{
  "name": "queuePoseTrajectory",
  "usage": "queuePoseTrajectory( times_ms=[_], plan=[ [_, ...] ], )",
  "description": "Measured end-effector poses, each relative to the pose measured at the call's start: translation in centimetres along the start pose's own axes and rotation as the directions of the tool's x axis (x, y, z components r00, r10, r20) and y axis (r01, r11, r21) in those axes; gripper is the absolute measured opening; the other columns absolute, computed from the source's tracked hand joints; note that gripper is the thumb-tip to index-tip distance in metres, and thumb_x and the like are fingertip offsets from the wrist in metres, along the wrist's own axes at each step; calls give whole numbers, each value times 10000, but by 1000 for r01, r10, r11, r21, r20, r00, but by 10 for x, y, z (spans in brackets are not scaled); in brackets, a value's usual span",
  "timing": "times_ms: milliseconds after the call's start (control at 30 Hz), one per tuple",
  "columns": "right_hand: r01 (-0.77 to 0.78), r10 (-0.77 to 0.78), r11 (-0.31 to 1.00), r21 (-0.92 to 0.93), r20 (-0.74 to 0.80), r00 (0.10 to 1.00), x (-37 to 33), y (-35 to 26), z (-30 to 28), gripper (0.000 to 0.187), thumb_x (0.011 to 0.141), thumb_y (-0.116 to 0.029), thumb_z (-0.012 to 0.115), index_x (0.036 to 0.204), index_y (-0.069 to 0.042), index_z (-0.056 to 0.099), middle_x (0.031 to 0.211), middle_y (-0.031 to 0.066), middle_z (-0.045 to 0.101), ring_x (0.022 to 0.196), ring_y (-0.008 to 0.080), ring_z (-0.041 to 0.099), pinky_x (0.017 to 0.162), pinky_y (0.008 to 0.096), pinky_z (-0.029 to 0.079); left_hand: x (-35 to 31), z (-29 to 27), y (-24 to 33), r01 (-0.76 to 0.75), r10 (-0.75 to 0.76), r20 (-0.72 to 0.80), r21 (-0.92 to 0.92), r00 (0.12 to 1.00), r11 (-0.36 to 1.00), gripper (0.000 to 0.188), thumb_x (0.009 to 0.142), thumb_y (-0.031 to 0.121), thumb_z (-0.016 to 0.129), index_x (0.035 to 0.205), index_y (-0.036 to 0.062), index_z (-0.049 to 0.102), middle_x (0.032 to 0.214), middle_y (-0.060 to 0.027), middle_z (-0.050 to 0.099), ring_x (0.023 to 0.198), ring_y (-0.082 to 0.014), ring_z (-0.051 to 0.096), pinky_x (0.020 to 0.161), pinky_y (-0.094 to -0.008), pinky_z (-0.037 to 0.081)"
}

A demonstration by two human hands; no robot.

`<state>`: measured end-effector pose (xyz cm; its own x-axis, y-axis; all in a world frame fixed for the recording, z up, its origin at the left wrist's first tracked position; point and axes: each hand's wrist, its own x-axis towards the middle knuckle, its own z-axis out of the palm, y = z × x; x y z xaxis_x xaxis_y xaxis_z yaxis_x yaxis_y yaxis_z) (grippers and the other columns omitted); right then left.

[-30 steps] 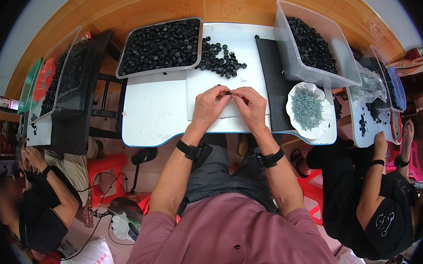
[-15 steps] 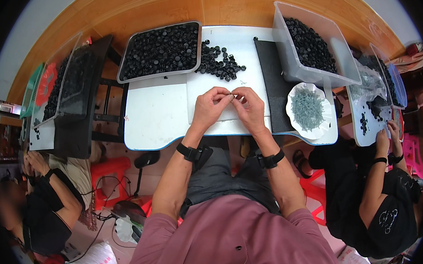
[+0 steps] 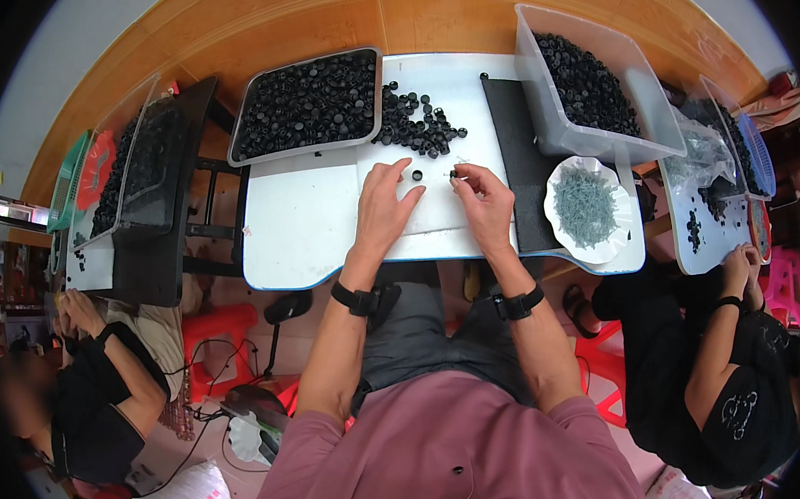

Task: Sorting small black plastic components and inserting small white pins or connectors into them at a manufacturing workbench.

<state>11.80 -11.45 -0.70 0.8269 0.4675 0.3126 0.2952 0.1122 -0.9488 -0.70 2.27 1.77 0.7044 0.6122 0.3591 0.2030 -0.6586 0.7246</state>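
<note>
On the white table my left hand [image 3: 383,204] is open, thumb and fingers spread apart. Just off its fingertips a single small black cap [image 3: 417,175] stands by itself on the white surface. My right hand [image 3: 486,204] pinches another black cap [image 3: 453,175] between thumb and fingers. Beyond both hands lies a loose pile of black caps [image 3: 427,134]. A white fluted dish [image 3: 622,225] right of my right hand holds a heap of thin grey-green small pieces [image 3: 585,204], too fine to make out one by one.
A metal tray [image 3: 310,152] full of black caps stands back left. At back right is a clear plastic bin [image 3: 587,133] with more caps, beside a black mat [image 3: 532,212]. Co-workers sit at tables on both sides; one's hands [image 3: 740,267] are at right. Red stools [image 3: 220,332] stand below.
My hands were together at the fingertips and have moved apart. The left has opened, and a lone cap now shows on the table between them. The right keeps its pinch.
</note>
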Motion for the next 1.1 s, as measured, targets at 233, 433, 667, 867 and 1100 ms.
queuePoseTrajectory(
  times_ms=[233, 433, 667, 867, 1100],
  plan=[
    [49, -46, 996, -77, 46, 998, -1, -8, 0, 183, 881, -17, 766, 1063, -3, 756, 925, 79, 752, 709, 114, 666, 649, 259, 522, 11, 6, -6, -137, 135, 41, 66, 990, 988, 287, 842, 107, 796, 1109, 17, 741, 976, -138, 708, 892, -260, 682, 784, -369, 551],
    [149, -140, 982, -117, 86, 986, -1, -16, 0, 171, 885, -6, 756, 1056, -4, 751, 955, 92, 750, 712, 143, 672, 643, 275, 529, -4, 23, 6, 34, -41, -34, -194, 999, 980, 268, 862, 95, 800, 1111, 17, 739, 934, -92, 782, 791, -155, 735, 749, -275, 588],
    [243, -217, 954, -174, 158, 963, 0, -15, 3, 188, 872, 18, 750, 1058, -6, 743, 987, 119, 745, 742, 213, 695, 654, 300, 546, -9, 28, 2, 82, -91, -26, -248, 996, 965, 301, 853, 68, 812, 1143, 23, 745, 962, -90, 785, 806, -136, 735, 760, -268, 589],
    [270, -237, 944, -191, 176, 955, 0, -15, 3, 189, 871, 20, 749, 1057, -7, 735, 987, 123, 744, 751, 237, 705, 659, 317, 554, -10, 29, 2, 26, -38, -49, -231, 998, 973, 289, 857, 69, 812, 1135, 22, 746, 941, -88, 784, 800, -130, 736, 753, -269, 590],
    [179, -143, 958, -222, 172, 975, -3, -17, 3, 181, 880, 7, 752, 1058, -19, 740, 975, 108, 750, 731, 202, 708, 646, 310, 556, -11, 26, 6, 76, -78, 6, -298, 997, 951, 290, 871, 79, 807, 1145, 13, 738, 938, -95, 785, 840, -147, 759, 773, -285, 601]
  ],
)
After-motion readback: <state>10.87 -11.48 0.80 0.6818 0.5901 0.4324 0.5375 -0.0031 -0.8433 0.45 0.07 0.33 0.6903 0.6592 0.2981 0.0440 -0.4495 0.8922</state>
